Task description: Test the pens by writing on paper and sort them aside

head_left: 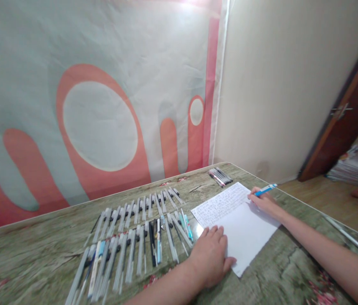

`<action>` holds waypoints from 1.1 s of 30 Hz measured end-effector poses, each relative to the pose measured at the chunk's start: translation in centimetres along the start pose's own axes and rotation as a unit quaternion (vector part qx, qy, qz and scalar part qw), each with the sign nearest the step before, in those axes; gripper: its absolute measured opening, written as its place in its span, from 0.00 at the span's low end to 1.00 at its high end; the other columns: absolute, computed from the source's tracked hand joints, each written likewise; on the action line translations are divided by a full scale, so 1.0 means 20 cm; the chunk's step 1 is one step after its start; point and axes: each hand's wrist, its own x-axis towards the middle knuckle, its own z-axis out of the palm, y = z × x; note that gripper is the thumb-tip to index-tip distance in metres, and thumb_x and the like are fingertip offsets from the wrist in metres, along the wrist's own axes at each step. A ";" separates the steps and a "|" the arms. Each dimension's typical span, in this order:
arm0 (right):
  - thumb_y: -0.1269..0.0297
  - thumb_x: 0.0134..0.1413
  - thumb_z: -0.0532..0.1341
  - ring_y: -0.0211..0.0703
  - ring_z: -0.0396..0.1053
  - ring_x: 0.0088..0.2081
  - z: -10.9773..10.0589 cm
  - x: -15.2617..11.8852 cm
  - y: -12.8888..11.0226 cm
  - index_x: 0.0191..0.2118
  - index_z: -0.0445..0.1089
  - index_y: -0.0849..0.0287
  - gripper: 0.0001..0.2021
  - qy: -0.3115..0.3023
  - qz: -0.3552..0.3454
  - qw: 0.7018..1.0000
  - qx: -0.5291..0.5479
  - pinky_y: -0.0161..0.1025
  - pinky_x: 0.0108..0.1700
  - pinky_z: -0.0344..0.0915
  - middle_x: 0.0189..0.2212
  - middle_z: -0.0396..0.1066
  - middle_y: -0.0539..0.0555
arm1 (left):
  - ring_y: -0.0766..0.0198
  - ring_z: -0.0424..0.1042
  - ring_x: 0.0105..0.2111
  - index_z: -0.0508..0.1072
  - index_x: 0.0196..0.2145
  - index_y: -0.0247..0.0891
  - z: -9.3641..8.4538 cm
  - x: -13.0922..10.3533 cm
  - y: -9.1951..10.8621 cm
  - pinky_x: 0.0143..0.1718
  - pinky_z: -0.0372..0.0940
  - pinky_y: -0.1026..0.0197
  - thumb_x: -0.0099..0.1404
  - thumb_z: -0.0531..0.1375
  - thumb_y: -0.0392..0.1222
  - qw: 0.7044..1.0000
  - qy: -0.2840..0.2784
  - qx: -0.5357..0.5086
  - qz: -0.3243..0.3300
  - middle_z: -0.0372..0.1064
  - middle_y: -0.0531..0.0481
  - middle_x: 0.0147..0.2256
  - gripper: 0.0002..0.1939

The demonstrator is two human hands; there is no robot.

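Note:
A white sheet of paper (249,241) lies at a slant on the table, its upper part filled with rows of handwriting. My right hand (263,202) rests at the sheet's right edge, fingers closed round a blue and white pen (265,189). The pen's tip is hidden behind my fingers, near the end of the written rows. My left hand (210,254) lies flat on the lower left edge of the paper, fingers stretched out and thumb apart. Two rows of pens (128,254), mostly clear-barrelled, are laid out left of that hand.
A small bundle of pens (220,176) lies near the far corner of the table (55,228). At the right edge is a long silvery rod (353,237). A printed banner (103,127) hangs behind the table; a brown door (340,114) and stacked papers (355,163) are at far right.

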 end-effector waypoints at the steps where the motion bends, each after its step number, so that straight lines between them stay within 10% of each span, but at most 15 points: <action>1: 0.59 0.43 0.52 0.37 0.60 0.20 0.00 0.00 0.01 0.21 0.60 0.57 0.08 0.004 0.001 1.000 -0.011 0.33 0.25 0.54 0.14 0.60 0.45 | 0.54 0.46 0.56 0.59 0.50 0.31 0.00 0.00 0.00 0.56 0.40 0.51 0.61 0.44 0.53 1.000 0.001 0.001 0.000 0.47 0.39 0.57 0.27; 33: 0.61 0.44 0.52 0.38 0.59 0.22 0.01 0.01 0.01 0.22 0.60 0.56 0.07 0.021 -0.038 0.997 -0.060 0.34 0.25 0.52 0.16 0.59 0.47 | 0.54 0.46 0.56 0.58 0.51 0.31 0.02 0.00 -0.01 0.56 0.40 0.51 0.61 0.42 0.54 1.000 0.007 0.010 0.007 0.48 0.39 0.56 0.28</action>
